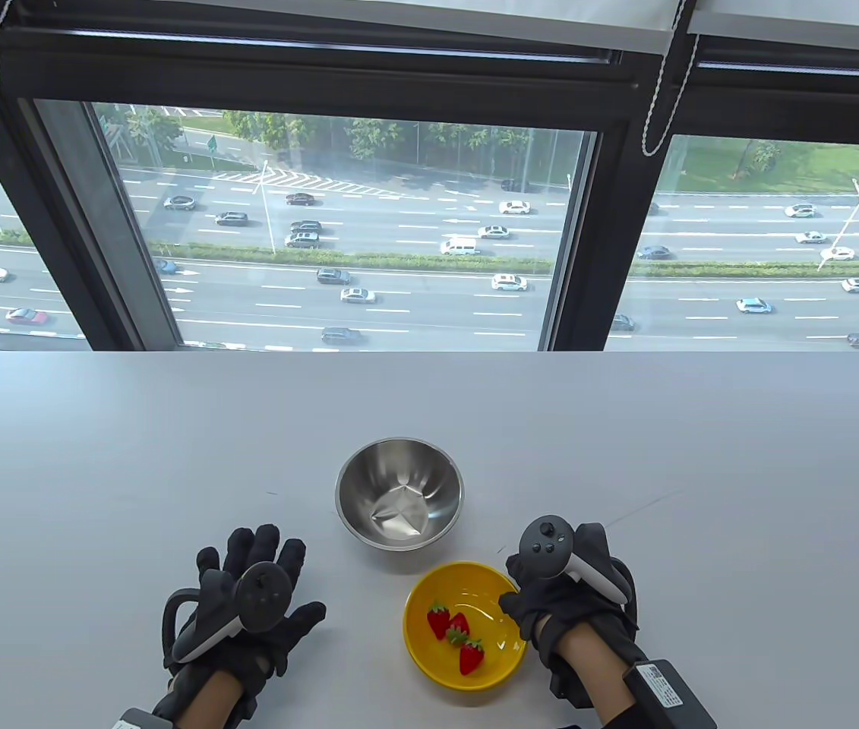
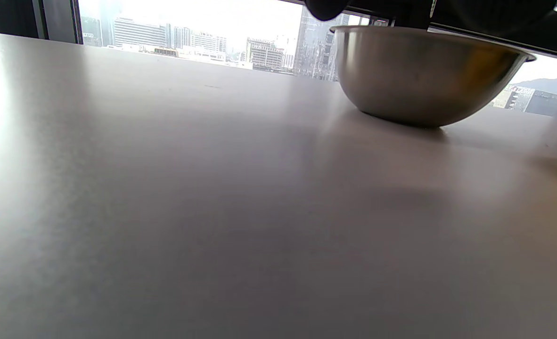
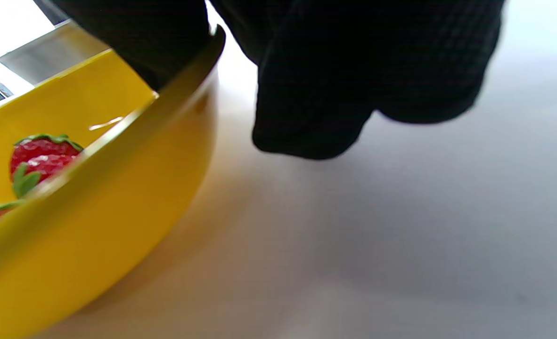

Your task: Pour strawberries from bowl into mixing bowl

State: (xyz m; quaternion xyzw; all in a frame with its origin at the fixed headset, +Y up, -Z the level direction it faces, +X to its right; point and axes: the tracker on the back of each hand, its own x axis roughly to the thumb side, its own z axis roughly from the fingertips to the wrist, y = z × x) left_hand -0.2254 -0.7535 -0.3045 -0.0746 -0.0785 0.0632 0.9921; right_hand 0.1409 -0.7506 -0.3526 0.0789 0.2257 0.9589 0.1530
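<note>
Table view, yellow bowl (image 1: 467,624): near the table's (image 1: 95,456) front edge, right of centre; three strawberries (image 1: 456,636) lie inside.
Table view, mixing bowl (image 1: 399,493): steel, upright, holds nothing; just beyond the yellow bowl toward the far edge, slightly left, close but apart.
Table view, right hand (image 1: 570,588): at the yellow bowl's right rim, one digit over the lip; nearer hand by far.
Table view, left hand (image 1: 247,600): flat on the table, fingers spread wide, holding nothing; left of both bowls, well apart from them.
Left wrist view: steel bowl (image 2: 424,75) seen side-on, ahead and right; sliver of the yellow bowl at the right edge; a dark fingertip at the top edge.
Right wrist view, grip: one gloved digit inside the yellow rim (image 3: 132,125), the other fingers (image 3: 354,94) outside and curled down; rim looks pinched, outer contact not plainly shown.
Key relation (judgement): the pour runs from the yellow bowl away from the person and slightly left, over its far-left lip.
Writing: a label on the right wrist unit, too small to read.
</note>
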